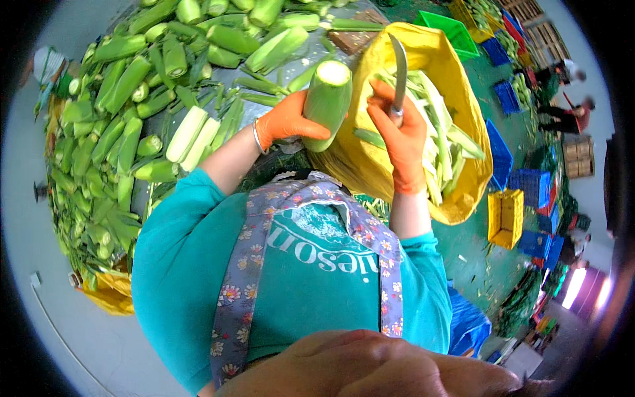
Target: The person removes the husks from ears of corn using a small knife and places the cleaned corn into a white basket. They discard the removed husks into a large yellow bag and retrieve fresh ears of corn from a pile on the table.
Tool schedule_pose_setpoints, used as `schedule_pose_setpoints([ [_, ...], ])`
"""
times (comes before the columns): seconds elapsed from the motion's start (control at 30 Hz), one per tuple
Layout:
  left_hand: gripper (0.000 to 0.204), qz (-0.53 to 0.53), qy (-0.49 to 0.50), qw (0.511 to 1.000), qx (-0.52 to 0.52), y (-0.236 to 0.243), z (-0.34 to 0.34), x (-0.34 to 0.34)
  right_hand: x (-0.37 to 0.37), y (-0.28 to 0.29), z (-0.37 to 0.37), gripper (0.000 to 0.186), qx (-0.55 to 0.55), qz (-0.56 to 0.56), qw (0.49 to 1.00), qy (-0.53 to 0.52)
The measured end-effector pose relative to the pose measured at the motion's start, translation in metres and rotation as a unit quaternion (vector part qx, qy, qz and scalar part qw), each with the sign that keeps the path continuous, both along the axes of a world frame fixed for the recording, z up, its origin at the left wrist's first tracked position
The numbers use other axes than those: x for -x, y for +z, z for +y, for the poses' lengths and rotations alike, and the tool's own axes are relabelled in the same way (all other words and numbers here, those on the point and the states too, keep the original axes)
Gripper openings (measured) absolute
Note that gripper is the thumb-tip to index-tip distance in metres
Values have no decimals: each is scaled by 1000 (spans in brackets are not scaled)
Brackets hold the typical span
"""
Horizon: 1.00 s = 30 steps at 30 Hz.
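Note:
My left hand (291,122), in an orange glove, is closed round an ear of corn (327,109) in its green husk. The ear stands nearly upright, its pale cut end facing up. In my right hand (402,135), also gloved in orange, is a knife (400,69) with a curved blade pointing up and away from me. A green strip of husk (369,137) shows by the right fingers; whether they touch it I cannot tell. Under that hand gapes a large yellow sack (473,145) holding pale green husk strips (440,132). Two pale, partly stripped ears (192,137) lie left of my left hand.
Many unstripped green ears (119,86) are heaped over the grey table (231,78) ahead and left. Right of the sack, blue crates (529,185), a yellow crate (505,218) and a green crate (450,33) stand on the green floor. Other people (569,116) are farther right.

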<state>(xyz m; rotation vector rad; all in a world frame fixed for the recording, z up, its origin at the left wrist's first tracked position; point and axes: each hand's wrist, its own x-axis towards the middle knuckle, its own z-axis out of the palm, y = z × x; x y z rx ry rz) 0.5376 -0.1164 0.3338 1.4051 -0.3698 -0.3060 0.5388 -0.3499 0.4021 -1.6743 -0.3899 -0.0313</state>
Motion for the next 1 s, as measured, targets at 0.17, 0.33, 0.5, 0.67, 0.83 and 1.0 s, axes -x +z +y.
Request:
schedule_pose_setpoints([
  [0.17, 75, 66, -124, 989, 48, 9, -47, 8, -5, -3, -29, 40, -13, -52, 998, 32],
  [0.33, 82, 90, -148, 982, 78, 1, -58, 17, 2, -2, -48, 31, -59, -34, 997, 48],
  [0.5, 85, 84, -199, 972, 97, -8, -55, 15, -6, -1, -58, 22, 24, -145, 985, 88],
  [0.67, 87, 117, -181, 966, 143, -3, -54, 21, 6, -6, -46, 22, 115, -212, 970, 35],
  [0.83, 85, 302, -73, 891, 331, -36, -57, 4, 18, -19, -33, 26, 173, -253, 943, 130],
  [1.0, 82, 235, -65, 919, 309, -58, -46, -8, 10, -17, -31, 6, -92, -2, 995, 36],
])
